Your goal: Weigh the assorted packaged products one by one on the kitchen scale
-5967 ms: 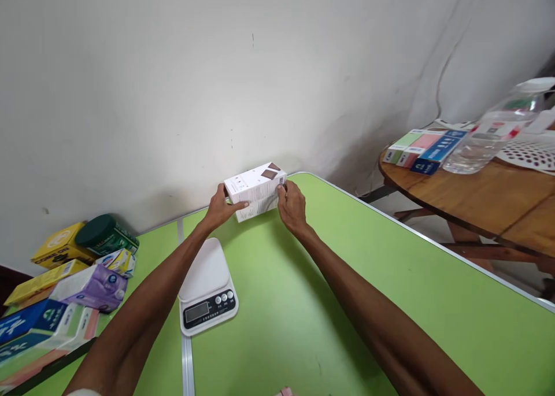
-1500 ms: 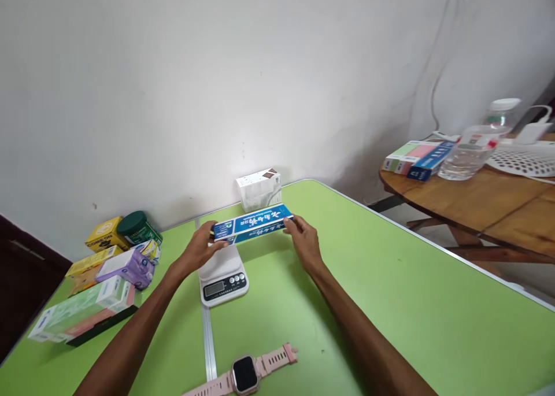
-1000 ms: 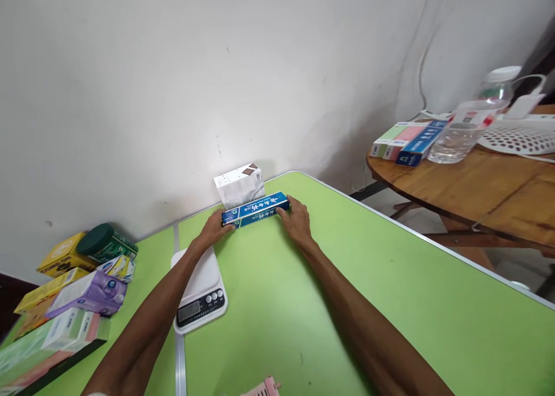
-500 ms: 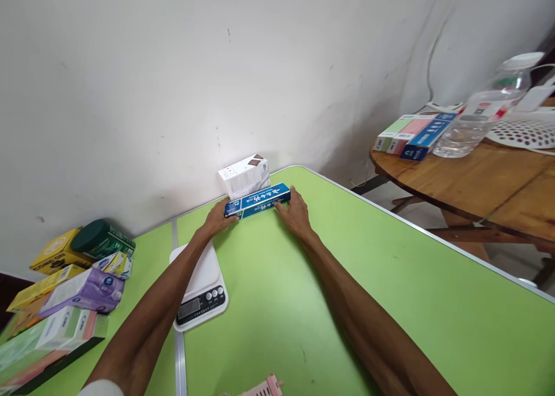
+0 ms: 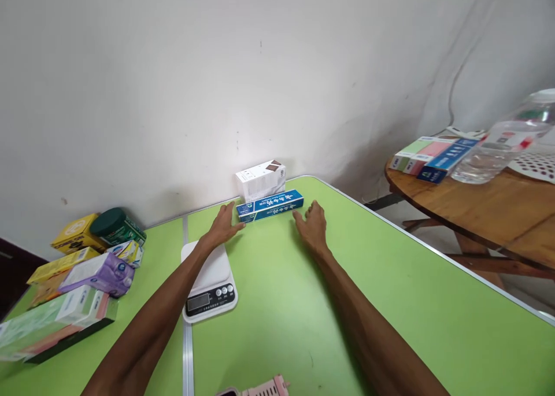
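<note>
A long blue toothpaste box (image 5: 271,206) lies on the green table in front of a white carton (image 5: 262,181) by the wall. Just off its left end is my left hand (image 5: 222,227), fingers apart and holding nothing. My right hand (image 5: 313,227) is spread close to the box's right end, also with nothing in it. Beneath my left forearm sits a white kitchen scale (image 5: 212,277) with a dark display and several buttons; the forearm covers part of its left side.
Several boxes, among them a purple packet (image 5: 102,274), and a dark green tub (image 5: 117,227) stand at the left. A pink watch strap (image 5: 266,388) lies at the near edge. On the wooden table (image 5: 489,217) at right are cartons and a plastic bottle (image 5: 498,141).
Both hands have let go of the toothpaste box and moved slightly apart from its ends. The box stays before the white carton. The whole view has shifted a little.
</note>
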### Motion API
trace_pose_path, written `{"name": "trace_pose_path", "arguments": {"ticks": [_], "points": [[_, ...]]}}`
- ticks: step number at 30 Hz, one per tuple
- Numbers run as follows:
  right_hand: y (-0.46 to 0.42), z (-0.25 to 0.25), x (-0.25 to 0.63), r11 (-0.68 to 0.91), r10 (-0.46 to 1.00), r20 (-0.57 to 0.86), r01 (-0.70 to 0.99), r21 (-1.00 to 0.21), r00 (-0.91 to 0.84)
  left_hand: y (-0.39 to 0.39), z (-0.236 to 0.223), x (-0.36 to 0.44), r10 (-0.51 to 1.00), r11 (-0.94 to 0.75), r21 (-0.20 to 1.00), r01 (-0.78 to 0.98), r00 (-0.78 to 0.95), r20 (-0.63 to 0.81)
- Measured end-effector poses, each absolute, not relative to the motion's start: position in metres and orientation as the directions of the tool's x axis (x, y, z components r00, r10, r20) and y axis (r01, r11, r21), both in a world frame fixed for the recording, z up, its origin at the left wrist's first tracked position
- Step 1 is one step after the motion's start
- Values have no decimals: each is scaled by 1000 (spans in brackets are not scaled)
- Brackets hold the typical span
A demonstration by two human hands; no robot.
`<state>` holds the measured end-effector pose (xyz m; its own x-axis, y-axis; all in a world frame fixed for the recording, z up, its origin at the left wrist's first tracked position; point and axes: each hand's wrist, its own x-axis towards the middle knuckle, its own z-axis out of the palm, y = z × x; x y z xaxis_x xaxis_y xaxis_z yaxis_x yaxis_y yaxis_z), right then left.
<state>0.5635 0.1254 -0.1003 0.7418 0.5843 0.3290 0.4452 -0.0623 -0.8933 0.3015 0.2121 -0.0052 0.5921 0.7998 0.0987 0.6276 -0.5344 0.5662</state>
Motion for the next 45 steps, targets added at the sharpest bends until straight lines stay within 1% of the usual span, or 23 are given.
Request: {"name": "trace_pose_path", "arguments": {"ticks": [2, 4, 6, 9, 10, 12, 15, 17, 19, 20, 22, 24, 26, 28, 31, 34, 36, 39, 42, 45], "points": [[112, -99, 557, -35, 588, 293, 386, -922, 754, 186, -2, 275, 804, -559, 605, 567, 547, 230], [96, -95, 548, -20, 591, 260, 336, -942, 764, 151, -4, 241, 799, -595, 614, 519, 462, 385], [77, -89, 535, -38, 593, 213, 291, -956, 776, 110, -11, 202, 793, -608, 610, 508, 374, 480], [52, -72, 505, -97, 655, 143, 270, -958, 742, 53, -29, 142, 807, -577, 599, 556, 272, 524], [46, -65, 491, -103, 680, 135, 276, -956, 721, 38, -35, 122, 808, -553, 584, 594, 210, 551], [37, -46, 455, -58, 726, 184, 326, -944, 662, 17, -42, 80, 769, -464, 548, 696, 9, 639], [31, -19, 381, 161, 828, 316, 343, -925, 463, 7, -43, 15, 571, -256, 540, 802, -325, 754], [33, -7, 324, 275, 899, 354, 299, -914, 258, 14, -38, -28, 452, -151, 593, 791, -478, 753], [38, -5, 267, 342, 933, 358, 241, -908, 27, 28, -35, -66, 386, -84, 679, 729, -604, 697], [42, -7, 241, 362, 932, 355, 216, -907, -70, 35, -35, -81, 382, -57, 726, 685, -657, 650], [51, -17, 192, 391, 912, 352, 187, -901, -213, 48, -37, -104, 424, -25, 809, 588, -726, 541], [62, -30, 151, 404, 895, 344, 187, -895, -284, 55, -39, -117, 495, -7, 864, 503, -749, 440], [72, -41, 118, 414, 889, 343, 212, -885, -303, 57, -39, -121, 555, 14, 893, 449, -747, 367], [78, -49, 93, 424, 890, 351, 248, -871, -290, 55, -37, -122, 599, 42, 901, 432, -733, 324], [79, -52, 69, 426, 899, 369, 273, -862, -237, 49, -32, -120, 641, 61, 894, 444, -704, 305], [72, -48, 64, 438, 895, 396, 246, -864, -204, 44, -30, -114, 628, 51, 881, 471, -701, 339], [65, -43, 70, 455, 888, 418, 235, -859, -189, 39, -29, -104, 584, 8, 856, 517, -697, 415], [57, -31, 96, 490, 871, 475, 266, -830, -122, 29, -26, -79, 543, -120, 797, 592, -633, 552], [48, -16, 145, 504, 846, 533, 368, -781, -26, 17, -26, -43, 617, -266, 752, 603, -493, 613], [35, -9, 210, 442, 848, 527, 473, -762, 57, 10, -34, -1, 768, -354, 749, 561, -283, 575]]}}
